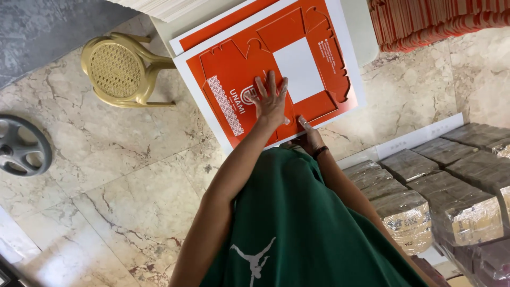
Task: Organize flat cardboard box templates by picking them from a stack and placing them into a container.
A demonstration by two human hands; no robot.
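- A person in a green shirt (297, 223) leans over a worktop (366, 26), seen from a head camera looking down.
- The left hand (271, 101) lies flat with fingers spread on an orange die-cut carton sheet (234, 74), pressing on it near its near edge; it grips nothing.
- The right hand (309, 137), a dark band at the wrist, sits at the near edge of the same sheet, thumb on the white border; whether the fingers curl under the edge cannot be told.
- The sheet is orange with a white margin, a plain white rectangle (298, 69) in its middle and cut flap outlines around it; it lies at a slant across the near part of the worktop.
- A second orange sheet (223, 24) shows under it, on the far left side.
- A stack of orange folded carton blanks (435, 21) lies on the far right.
- A pale pile of flat sheets (159, 6) juts in at the far edge.
- A yellow plastic stool (119, 69) stands on the marble floor (117, 159) to the left of the worktop.
- A grey wheel-shaped object (21, 151) lies on the floor at the left edge.
- Bundles wrapped in clear film (441, 186) are packed side by side on the right, near the person.
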